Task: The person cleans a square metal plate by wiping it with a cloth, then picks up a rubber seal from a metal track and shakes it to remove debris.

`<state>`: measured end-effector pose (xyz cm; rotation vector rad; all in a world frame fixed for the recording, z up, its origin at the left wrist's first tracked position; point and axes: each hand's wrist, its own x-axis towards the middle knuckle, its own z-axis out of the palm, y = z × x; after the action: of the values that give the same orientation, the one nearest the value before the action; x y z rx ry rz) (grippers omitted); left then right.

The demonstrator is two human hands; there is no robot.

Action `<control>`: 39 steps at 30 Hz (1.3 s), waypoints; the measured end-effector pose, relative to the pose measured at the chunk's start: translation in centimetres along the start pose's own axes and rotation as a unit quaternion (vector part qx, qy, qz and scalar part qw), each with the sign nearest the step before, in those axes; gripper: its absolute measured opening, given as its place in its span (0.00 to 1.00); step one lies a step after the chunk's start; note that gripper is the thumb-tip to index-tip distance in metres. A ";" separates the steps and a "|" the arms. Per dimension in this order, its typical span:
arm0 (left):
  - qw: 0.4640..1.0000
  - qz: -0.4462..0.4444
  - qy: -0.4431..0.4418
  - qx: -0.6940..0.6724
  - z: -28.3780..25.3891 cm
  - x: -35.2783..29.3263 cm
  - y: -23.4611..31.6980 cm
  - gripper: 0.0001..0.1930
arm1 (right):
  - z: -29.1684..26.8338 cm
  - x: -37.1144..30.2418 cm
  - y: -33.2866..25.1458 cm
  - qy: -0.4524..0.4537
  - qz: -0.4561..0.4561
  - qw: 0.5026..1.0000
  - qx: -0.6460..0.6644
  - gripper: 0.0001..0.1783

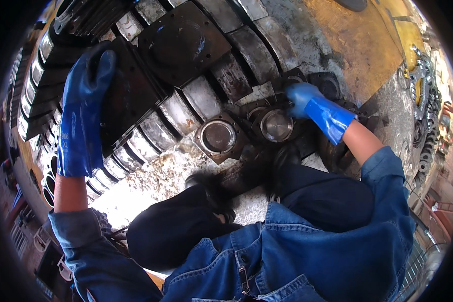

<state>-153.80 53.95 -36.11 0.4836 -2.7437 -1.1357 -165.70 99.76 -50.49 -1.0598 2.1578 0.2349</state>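
Note:
My left hand (88,75), in a long blue rubber glove, lies along the left edge of a dark square metal plate (128,95). Its thumb stands apart from the fingers, whose tips are dark against the metal. My right hand (304,98), gloved alike and slightly blurred, is closed beside a dark metal block with a shiny round disc (276,126). Whatever its curled fingers hold is hidden. Left of that disc sits another block with a bright-ringed round face (218,136). A second dark plate with a round recess (183,43) lies beyond, between my hands.
Rows of silvery curved metal blocks (204,98) run diagonally under the plates. A finned dark part (93,17) stands at the far left. At right lie a rusty yellow sheet (357,45) and a heap of chain-like metal parts (425,110). My shoes are close to the blocks.

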 end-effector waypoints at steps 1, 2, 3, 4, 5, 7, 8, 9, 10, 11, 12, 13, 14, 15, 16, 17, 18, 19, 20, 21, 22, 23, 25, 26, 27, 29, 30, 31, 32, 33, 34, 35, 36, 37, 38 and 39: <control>0.999 0.016 0.005 0.034 -0.5 -0.2 -0.4 0.20 | 1.7 1.3 -0.7 0.004 -0.046 0.999 -0.002 0.28; 0.998 0.035 0.009 0.058 -0.7 0.2 -1.2 0.20 | 3.0 2.3 -0.8 0.005 -0.084 0.996 -0.009 0.28; 0.995 0.057 0.014 0.080 -0.6 0.7 -1.7 0.20 | 4.6 3.2 -0.6 0.008 -0.118 0.993 -0.018 0.28; 0.994 0.071 0.015 0.078 0.0 1.3 -1.9 0.20 | 7.5 3.3 0.7 0.132 -0.225 0.965 0.023 0.27; 0.993 0.074 0.018 0.091 -0.2 1.2 -2.4 0.20 | 6.8 4.0 -0.5 0.063 -0.208 0.975 -0.034 0.25; 0.989 0.089 0.025 0.113 -0.7 1.2 -3.1 0.20 | 3.8 4.7 -3.9 -0.069 -0.159 0.973 -0.154 0.22; 0.988 0.098 0.026 0.120 -0.7 1.2 -3.2 0.20 | 4.0 5.1 -4.4 -0.078 -0.119 0.983 -0.118 0.32; 0.986 0.107 0.027 0.127 -0.8 1.3 -3.3 0.19 | 4.2 5.3 -4.9 -0.080 -0.109 0.983 -0.123 0.32; 0.985 0.108 0.024 0.136 -1.0 1.2 -3.3 0.19 | 4.4 5.5 -5.4 -0.082 -0.099 0.983 -0.127 0.31; 0.983 0.108 0.023 0.145 -1.1 1.1 -3.1 0.19 | 4.5 5.7 -5.8 -0.084 -0.090 0.983 -0.134 0.31; 0.982 0.111 0.024 0.153 -1.1 1.3 -2.7 0.19 | 5.4 6.4 -5.2 -0.071 -0.052 0.991 -0.096 0.31; 0.979 0.108 0.029 0.168 -1.2 1.4 -2.4 0.19 | 6.1 7.1 -4.5 -0.058 -0.016 0.996 -0.058 0.30; 0.977 0.105 0.032 0.181 -1.1 1.5 -2.4 0.19 | 8.2 7.5 -3.1 -0.058 -0.029 0.998 -0.025 0.30; 0.976 0.106 0.038 0.188 -0.8 1.8 -2.2 0.20 | 10.2 7.8 -1.0 -0.058 -0.037 0.998 0.004 0.30; 0.977 0.115 0.034 0.176 -0.4 2.1 -1.7 0.20 | 11.9 7.0 1.8 -0.071 -0.095 0.993 0.026 0.30; 0.980 0.117 0.026 0.160 1.2 2.1 -2.4 0.20 | 11.1 6.3 2.0 -0.140 -0.150 0.979 -0.015 0.29; 0.980 0.119 0.024 0.159 1.0 1.9 -2.1 0.20 | 9.2 6.3 1.3 -0.194 -0.222 0.954 -0.047 0.28; 0.977 0.098 0.020 0.190 -1.1 0.7 -2.3 0.20 | 4.0 5.6 -3.5 -0.283 -0.304 0.897 -0.148 0.25; 0.977 0.096 0.018 0.192 -1.6 0.7 -1.9 0.20 | 1.9 3.6 -4.3 -0.279 -0.263 0.910 -0.157 0.23; 0.977 0.093 0.012 0.193 -1.7 0.7 -1.7 0.20 | 0.7 1.9 -5.0 -0.277 -0.221 0.921 -0.163 0.21; 0.979 0.124 0.031 0.157 -0.5 1.3 -0.9 0.19 | 0.6 0.3 -5.0 -0.277 -0.177 0.931 -0.158 0.18; 0.980 0.124 0.036 0.151 -0.2 1.4 -0.7 0.19 | -0.3 -1.2 -5.3 -0.276 -0.133 0.938 -0.161 0.16; 0.981 0.114 0.039 0.155 -0.8 0.7 -1.0 0.19 | -4.5 -3.9 -6.8 -0.205 -0.081 0.965 -0.142 0.13; 0.984 0.116 0.042 0.132 -1.0 0.7 -1.5 0.18 | -8.3 -6.4 -7.4 -0.138 -0.055 0.981 -0.123 0.12; 0.985 0.117 0.044 0.117 -0.8 0.7 -1.9 0.19 | -10.6 -8.0 -6.9 -0.111 -0.026 0.989 -0.095 0.12; 0.988 0.117 0.048 0.091 -0.6 0.7 -2.4 0.20 | -14.9 -10.7 -6.2 0.040 -0.022 0.998 -0.033 0.16; 0.988 0.107 0.034 0.102 -0.7 0.7 -2.0 0.20 | -17.0 -11.3 -6.3 0.110 -0.001 0.993 0.041 0.21; 0.988 0.096 0.021 0.115 -0.9 0.7 -1.3 0.21 | -19.4 -11.7 -7.3 0.115 0.047 0.986 0.112 0.23; 0.988 0.089 0.011 0.126 -1.1 0.8 -0.5 0.21 | -19.9 -10.9 -6.8 0.172 0.072 0.975 0.122 0.23; 0.988 0.091 0.016 0.125 -1.3 0.6 -0.3 0.22 | -22.0 -10.1 -8.1 0.209 0.091 0.966 0.121 0.25; 0.988 0.098 0.021 0.119 -1.1 0.6 -0.2 0.22 | -23.7 -8.6 -9.1 0.222 0.114 0.967 0.059 0.24; 0.987 0.100 0.027 0.120 -1.3 0.5 -0.2 0.22 | -25.3 -6.9 -10.2 0.233 0.132 0.963 0.000 0.22; 0.987 0.098 0.041 0.124 -1.2 0.3 -0.6 0.22 | -26.4 -5.1 -11.8 0.237 0.137 0.962 -0.011 0.23; 0.985 0.081 0.033 0.146 -2.2 -0.3 -1.1 0.22 | -28.3 -3.4 -15.9 0.220 0.159 0.961 -0.062 0.21; 0.986 0.090 0.028 0.135 -1.4 0.5 0.0 0.22 | -26.7 -0.3 -12.7 0.283 0.118 0.951 -0.038 0.19; 0.986 0.084 0.016 0.140 -1.2 0.7 0.0 0.22 | -28.5 2.1 -15.0 0.200 0.195 0.945 -0.169 0.17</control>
<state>-154.17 52.90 -35.29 0.2880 -2.8633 -0.7007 -170.11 76.10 -29.00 -0.9057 2.7638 0.6393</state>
